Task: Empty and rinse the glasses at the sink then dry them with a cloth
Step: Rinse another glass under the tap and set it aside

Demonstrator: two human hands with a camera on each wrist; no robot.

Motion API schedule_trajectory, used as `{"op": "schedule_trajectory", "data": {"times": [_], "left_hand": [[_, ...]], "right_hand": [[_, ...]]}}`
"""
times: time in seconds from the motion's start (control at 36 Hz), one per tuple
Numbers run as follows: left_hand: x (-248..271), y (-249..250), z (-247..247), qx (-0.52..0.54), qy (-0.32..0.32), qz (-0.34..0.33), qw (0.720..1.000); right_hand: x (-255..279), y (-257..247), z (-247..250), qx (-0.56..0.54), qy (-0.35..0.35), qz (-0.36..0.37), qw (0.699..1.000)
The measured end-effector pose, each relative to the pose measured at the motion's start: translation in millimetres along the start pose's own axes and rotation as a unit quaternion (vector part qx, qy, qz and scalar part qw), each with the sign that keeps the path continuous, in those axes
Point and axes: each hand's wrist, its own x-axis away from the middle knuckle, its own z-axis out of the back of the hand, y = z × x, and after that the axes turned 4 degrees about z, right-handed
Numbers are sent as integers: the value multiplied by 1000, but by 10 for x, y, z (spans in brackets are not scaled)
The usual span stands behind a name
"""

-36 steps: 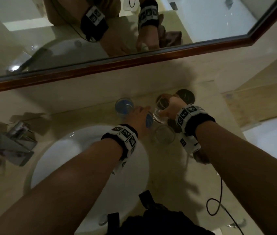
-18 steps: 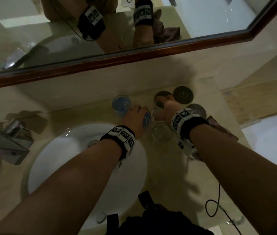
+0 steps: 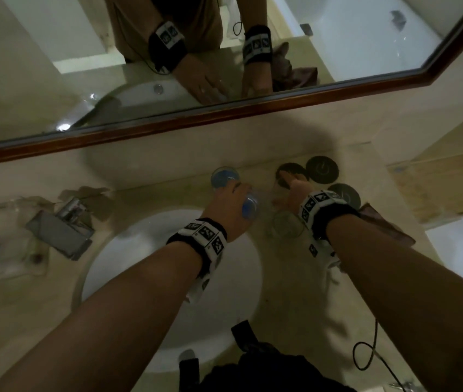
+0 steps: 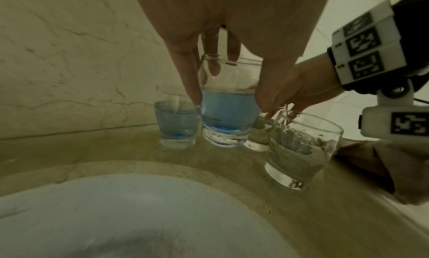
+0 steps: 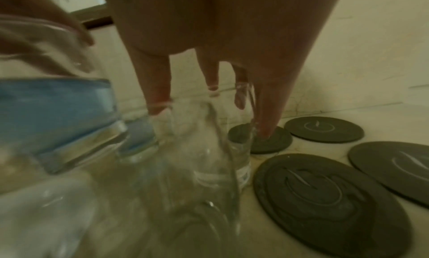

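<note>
Left hand (image 4: 232, 32) pinches blue-liquid glass (image 4: 228, 104) by rim, lifted beside sink (image 4: 116, 216). Right hand (image 5: 209, 41) holds clear glass (image 5: 204, 151) near coasters (image 5: 325, 197). Risk: fingertip grip slips on wet glass; glasses crowded, may clink, spill on counter.

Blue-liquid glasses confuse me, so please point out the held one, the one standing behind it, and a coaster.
held blue glass (image 4: 228, 115), left wrist view, on its blue-filled wall.
standing blue glass (image 4: 177, 124), left wrist view, on its side wall.
coaster (image 5: 323, 129), right wrist view, on its top face.

sink (image 3: 128, 267) left | glasses (image 4: 177, 122) behind | coasters (image 3: 322, 169) right
</note>
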Motion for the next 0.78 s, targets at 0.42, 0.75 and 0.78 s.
{"op": "schedule_trajectory", "data": {"times": [0.42, 0.75, 0.78], "left_hand": [[617, -484, 480, 62, 76, 180, 979], [1375, -1605, 366, 158, 24, 303, 940], [1441, -1693, 330, 146, 12, 318, 937]], "right_hand": [[634, -1012, 201, -43, 194, 120, 973], [604, -2330, -704, -8, 16, 227, 974], [572, -2423, -780, -12, 1, 227, 974]]}}
